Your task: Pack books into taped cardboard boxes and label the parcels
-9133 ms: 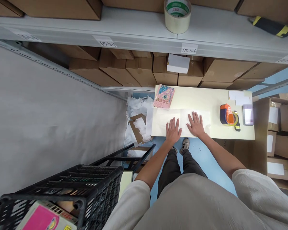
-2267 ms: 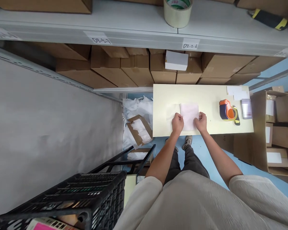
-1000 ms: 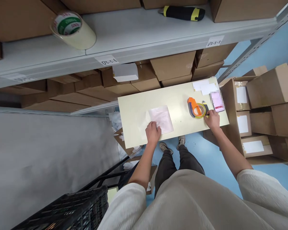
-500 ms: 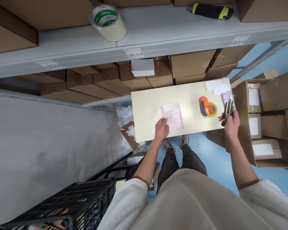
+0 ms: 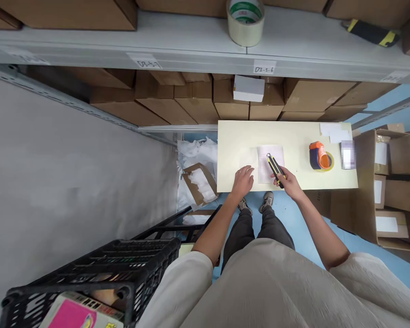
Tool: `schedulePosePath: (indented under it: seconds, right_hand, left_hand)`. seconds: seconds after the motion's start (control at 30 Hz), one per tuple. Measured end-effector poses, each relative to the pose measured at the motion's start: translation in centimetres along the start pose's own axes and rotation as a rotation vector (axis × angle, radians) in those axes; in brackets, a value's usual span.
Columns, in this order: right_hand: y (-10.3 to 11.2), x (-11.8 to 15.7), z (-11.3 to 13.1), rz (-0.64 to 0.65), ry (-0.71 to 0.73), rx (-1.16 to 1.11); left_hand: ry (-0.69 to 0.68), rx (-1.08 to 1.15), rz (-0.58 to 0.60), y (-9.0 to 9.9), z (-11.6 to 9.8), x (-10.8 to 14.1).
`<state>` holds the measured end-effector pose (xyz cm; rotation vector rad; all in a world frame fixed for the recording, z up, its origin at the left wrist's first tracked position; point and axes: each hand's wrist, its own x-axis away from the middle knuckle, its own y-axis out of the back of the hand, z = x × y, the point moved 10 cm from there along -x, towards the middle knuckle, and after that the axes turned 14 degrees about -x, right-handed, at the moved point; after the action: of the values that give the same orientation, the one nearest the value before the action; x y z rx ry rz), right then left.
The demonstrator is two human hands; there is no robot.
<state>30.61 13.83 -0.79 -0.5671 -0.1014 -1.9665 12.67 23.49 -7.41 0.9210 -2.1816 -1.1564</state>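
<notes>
My right hand [image 5: 289, 181] is wrapped around a black and yellow utility knife [image 5: 275, 169], whose tip points up and to the left. The knife is over a flat, pale pink packet [image 5: 265, 175] on the cream tabletop [image 5: 232, 136]. Left of the packet, what looks like a clear plastic flap [image 5: 248, 157] spreads on the table. My left hand [image 5: 243, 181] is at the table's front edge beside this flap, fingers loosely apart and holding nothing. Whether its fingertips touch the plastic is hard to see.
An orange tape dispenser [image 5: 317, 155], white papers [image 5: 335, 131] and a blurred-out phone-like item [image 5: 347, 155] lie at the table's right. Cartons [image 5: 391, 189] stand beyond. A shelf [image 5: 198, 50] bears a tape roll [image 5: 246, 34] and another cutter [image 5: 372, 34]. A black crate [image 5: 150, 255] stands lower left.
My right hand has brought the utility knife leftward from the table's right end to over the packet. My left hand has shifted off the packet to its left. The view has swung left.
</notes>
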Motion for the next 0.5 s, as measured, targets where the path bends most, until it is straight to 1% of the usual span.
schedulePosePath:
  seconds: [0.07,0.17,0.3,0.4,0.5]
  right_hand:
    - [-0.9,-0.1,-0.2,-0.035,0.006,0.047]
    - [-2.1,-0.6,-0.9,-0.122,-0.006,0.149]
    - [-4.1,-2.5,-1.7,-0.218,0.036,0.374]
    - [-6.0,-5.0,-2.1,-0.226,0.095,0.570]
    - [-7.4,-7.3,-2.2,-0.234,0.144,0.729]
  left_hand:
    - [0.041,0.003,-0.013,0.8,1.8,0.4]
    - [0.096,-0.025,-0.016,1.8,4.4,1.1]
    - [0.175,-0.060,-0.025,2.8,7.6,2.0]
    - [0.201,-0.058,-0.033,3.1,8.8,2.5]
    - [0.197,-0.047,-0.029,3.1,9.0,2.7]
